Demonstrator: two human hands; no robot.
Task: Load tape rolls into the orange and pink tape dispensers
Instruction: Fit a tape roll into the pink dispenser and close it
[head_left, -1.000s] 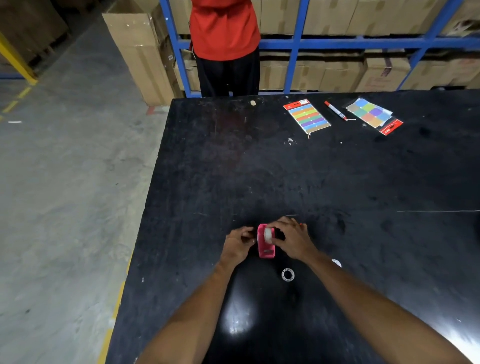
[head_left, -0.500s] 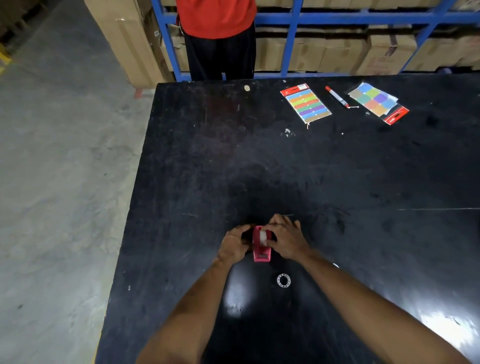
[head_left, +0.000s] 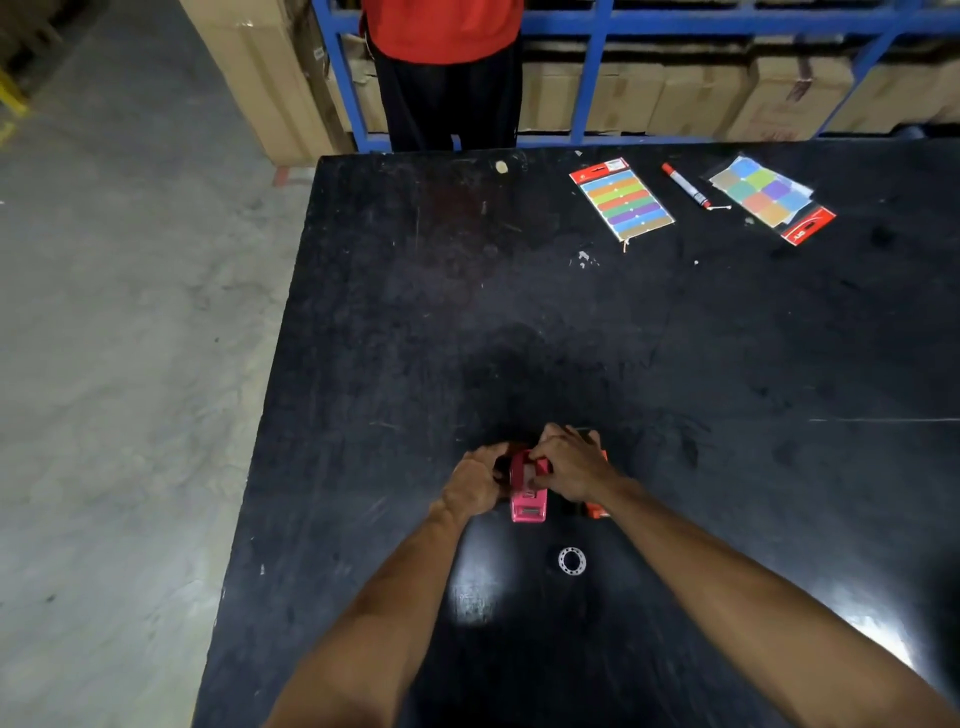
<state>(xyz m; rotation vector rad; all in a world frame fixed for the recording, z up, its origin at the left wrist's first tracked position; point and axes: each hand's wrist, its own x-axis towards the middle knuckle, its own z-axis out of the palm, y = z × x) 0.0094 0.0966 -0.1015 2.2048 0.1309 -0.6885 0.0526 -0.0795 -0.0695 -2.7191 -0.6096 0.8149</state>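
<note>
Both your hands close on the pink dispenser (head_left: 529, 501) near your edge of the black table (head_left: 415, 312). Your left hand (head_left: 475, 480) clamps its left flank, and your right hand (head_left: 571, 465) wraps over the far end from the right, fingers curled down on top. Whether a tape roll already sits inside, you cannot tell from here; your fingers cover that end.

The dispenser's long axis runs straight away from you, with the cutter end toward your body, sticking out bare below both grips. So the roll seat lies under your right fingertips, and that hand is the nearer one for pressing anything home.

The orange dispenser (head_left: 597, 509) sits just right of the pink one, mostly hidden beneath your right wrist, with only slivers of it showing. The 1 loose ring on the table, likely a tape roll or core (head_left: 572, 560), lies toward you from both grips, slightly to the right, apart from the dispensers. Your right hand is nearer to it, judging by the angle of the forearm above it.
</note>
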